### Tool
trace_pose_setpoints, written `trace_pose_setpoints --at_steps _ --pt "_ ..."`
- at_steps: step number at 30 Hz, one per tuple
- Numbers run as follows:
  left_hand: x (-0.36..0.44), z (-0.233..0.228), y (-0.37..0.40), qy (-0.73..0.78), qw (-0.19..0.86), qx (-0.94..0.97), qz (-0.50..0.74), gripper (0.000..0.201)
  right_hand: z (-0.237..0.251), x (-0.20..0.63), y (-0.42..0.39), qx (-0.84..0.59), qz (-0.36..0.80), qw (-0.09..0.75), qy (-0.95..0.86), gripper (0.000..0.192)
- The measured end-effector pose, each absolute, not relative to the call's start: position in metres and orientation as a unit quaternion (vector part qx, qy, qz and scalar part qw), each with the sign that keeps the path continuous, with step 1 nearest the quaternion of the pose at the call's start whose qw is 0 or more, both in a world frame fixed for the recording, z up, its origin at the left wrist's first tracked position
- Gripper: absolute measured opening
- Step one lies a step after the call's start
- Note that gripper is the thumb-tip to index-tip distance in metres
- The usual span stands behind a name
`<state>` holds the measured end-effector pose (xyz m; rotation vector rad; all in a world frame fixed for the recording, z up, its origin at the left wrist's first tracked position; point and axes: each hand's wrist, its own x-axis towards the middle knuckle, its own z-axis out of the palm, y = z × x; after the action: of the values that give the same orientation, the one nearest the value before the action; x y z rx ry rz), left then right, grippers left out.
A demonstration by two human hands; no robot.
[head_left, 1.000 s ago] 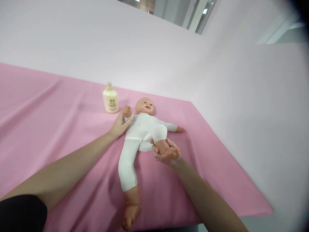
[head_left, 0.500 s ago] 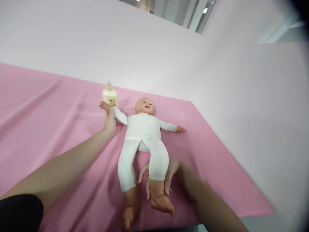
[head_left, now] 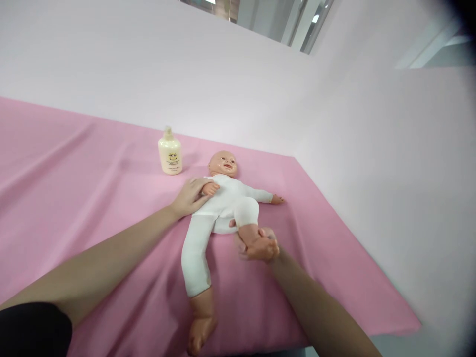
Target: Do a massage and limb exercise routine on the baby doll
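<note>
Pink-draped counter (head_left: 74,163), white wall behind. Doll (head_left: 219,203) supine near lotion bottle (head_left: 170,151). Since half-second ago: my left hand (head_left: 191,196) folded doll's arm onto chest, grip loosely closed around wrist; my right hand (head_left: 256,244) pushed knee up again, grip wrapped around foot.

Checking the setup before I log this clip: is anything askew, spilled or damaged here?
Nothing spilled or broken. The bottle stands upright and capped. The pink sheet is creased. The doll lies on its back, one arm folded across its chest by the left hand, one knee bent up by the right hand.
</note>
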<state>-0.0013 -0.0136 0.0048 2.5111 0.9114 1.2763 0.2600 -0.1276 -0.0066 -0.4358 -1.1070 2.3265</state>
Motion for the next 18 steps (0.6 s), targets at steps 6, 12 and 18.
trace_pose_setpoints --at_steps 6,12,18 --pt "-0.002 0.010 -0.015 0.279 0.066 0.874 0.392 0.037 0.022 0.255 -0.128 -0.172 0.861 0.415 -0.240 0.039" --pt "-0.001 0.003 -0.012 0.321 0.112 0.837 0.429 0.040 0.019 0.254 -0.129 -0.194 0.852 0.400 -0.275 0.045" --pt "-0.004 -0.018 0.009 0.384 0.266 0.674 0.572 0.051 -0.002 0.257 -0.130 -0.144 0.846 0.294 -0.421 0.068"
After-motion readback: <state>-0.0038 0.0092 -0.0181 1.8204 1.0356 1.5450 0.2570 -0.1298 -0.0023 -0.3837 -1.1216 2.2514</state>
